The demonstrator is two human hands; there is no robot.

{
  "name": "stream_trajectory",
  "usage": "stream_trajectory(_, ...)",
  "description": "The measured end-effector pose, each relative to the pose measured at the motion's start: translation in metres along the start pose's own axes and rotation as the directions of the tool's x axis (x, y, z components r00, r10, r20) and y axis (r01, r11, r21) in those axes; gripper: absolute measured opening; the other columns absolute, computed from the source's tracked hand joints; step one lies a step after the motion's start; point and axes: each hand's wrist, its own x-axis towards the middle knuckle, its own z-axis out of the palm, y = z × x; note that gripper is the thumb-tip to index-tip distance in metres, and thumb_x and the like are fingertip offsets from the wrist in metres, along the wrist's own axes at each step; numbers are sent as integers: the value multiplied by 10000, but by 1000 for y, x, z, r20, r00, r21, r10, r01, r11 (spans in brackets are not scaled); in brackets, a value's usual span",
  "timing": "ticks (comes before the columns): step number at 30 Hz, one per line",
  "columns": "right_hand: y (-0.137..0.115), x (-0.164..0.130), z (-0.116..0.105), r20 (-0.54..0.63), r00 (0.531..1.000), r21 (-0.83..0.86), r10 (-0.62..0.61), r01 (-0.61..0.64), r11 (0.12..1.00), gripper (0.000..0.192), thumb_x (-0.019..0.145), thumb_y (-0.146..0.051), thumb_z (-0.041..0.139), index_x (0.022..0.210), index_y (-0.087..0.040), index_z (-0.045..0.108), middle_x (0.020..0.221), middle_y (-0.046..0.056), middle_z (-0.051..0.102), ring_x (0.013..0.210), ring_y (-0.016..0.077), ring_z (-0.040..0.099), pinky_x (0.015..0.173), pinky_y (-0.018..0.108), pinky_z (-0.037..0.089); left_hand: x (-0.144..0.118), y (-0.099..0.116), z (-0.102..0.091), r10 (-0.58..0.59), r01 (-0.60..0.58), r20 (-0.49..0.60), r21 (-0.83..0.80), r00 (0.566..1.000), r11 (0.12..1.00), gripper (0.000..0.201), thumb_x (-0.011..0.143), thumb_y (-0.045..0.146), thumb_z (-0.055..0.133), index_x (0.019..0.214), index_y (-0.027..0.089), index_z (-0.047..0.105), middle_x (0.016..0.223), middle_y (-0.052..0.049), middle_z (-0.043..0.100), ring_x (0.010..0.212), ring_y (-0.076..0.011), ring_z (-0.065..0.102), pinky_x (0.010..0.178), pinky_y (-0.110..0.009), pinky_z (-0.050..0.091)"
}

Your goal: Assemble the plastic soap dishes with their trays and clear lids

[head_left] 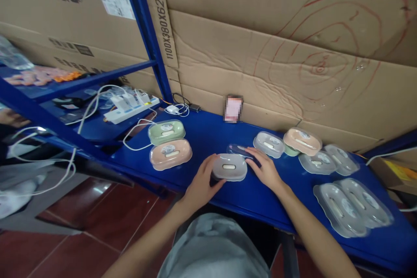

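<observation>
A grey soap box with a translucent lid (230,167) sits near the front edge of the blue table (208,132). My left hand (202,182) grips its left side. On the right side my right hand (265,168) rests with its fingers over the box's edge and a dark part beneath. A clear lid (239,149) lies just behind the box. To the left stand a closed green box (166,131) and a closed pink box (170,153), touching each other.
Right of my hands lie a clear lid (269,143), a pink box on a green base (302,141) and several loose clear lids (352,206). A power strip with white cables (130,106) sits at the back left. Cardboard (276,61) walls the back. A blue shelf post (146,30) rises left.
</observation>
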Motion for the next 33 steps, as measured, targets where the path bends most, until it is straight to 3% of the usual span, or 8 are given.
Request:
stream_trajectory(3,-10,-2,7,20,999,24,-43,42,999,445,1069,-435,612,1496,-310,633,1436,91,711,1365,294,653,1179,554,540,5,-7,-4,-37,36,-9,-108,999,994,804,956,313,766,1633,318,332,1625,-140,484,1519,-324,502,1273,-577,424)
stream_trajectory(8,-22,-4,13,83,980,30,-181,179,983,515,1066,-385,624,1574,-333,555,1473,85,682,1382,285,622,1164,517,553,10,-20,-12,-117,134,69,-355,991,925,865,935,336,796,1646,305,306,1593,-154,525,1475,-309,560,1248,-559,453)
stream_trajectory(12,-27,-6,16,94,966,18,-240,240,971,520,1061,-376,637,1573,-350,558,1477,88,673,1382,291,620,1152,524,562,9,-21,-11,-124,132,44,-379,991,916,863,930,329,805,1646,314,323,1584,-148,539,1465,-308,569,1249,-561,450)
stream_trajectory(17,-30,-6,17,157,932,-44,-328,338,940,529,1070,-337,621,1592,-336,537,1527,102,638,1446,303,579,1204,554,517,6,-17,-10,-62,59,-1,-283,998,957,759,961,339,778,1617,329,397,1609,-132,504,1482,-301,543,1219,-521,493)
stream_trajectory(21,-30,-8,18,175,923,-117,-344,366,923,586,1078,-308,606,1644,-332,457,1567,109,602,1483,304,548,1214,553,512,4,-17,-11,-20,22,12,-135,1000,991,614,972,283,762,1534,344,520,1609,-103,507,1505,-299,517,1266,-533,437)
stream_trajectory(27,-34,-9,24,183,893,-225,-412,446,866,671,1056,-339,649,1676,-323,392,1499,135,652,1425,317,601,1164,554,544,0,-17,-6,-28,29,15,-74,999,997,652,966,255,758,1555,339,492,1655,-114,469,1524,-310,506,1256,-517,453)
stream_trajectory(31,-26,-5,27,164,914,-206,-372,400,893,602,1066,-324,628,1640,-322,446,1561,118,603,1475,300,554,1166,513,539,1,-13,-10,50,-49,-58,23,997,999,589,1001,267,712,1543,316,485,1640,-133,482,1518,-301,513,1229,-510,479)
stream_trajectory(33,-18,-3,26,132,937,-249,-323,346,904,575,1070,-337,618,1624,-304,466,1571,123,594,1481,311,545,1164,520,531,2,-12,-24,120,-94,-143,176,982,980,494,1031,266,662,1505,300,527,1624,-148,495,1513,-312,511,1221,-524,473)
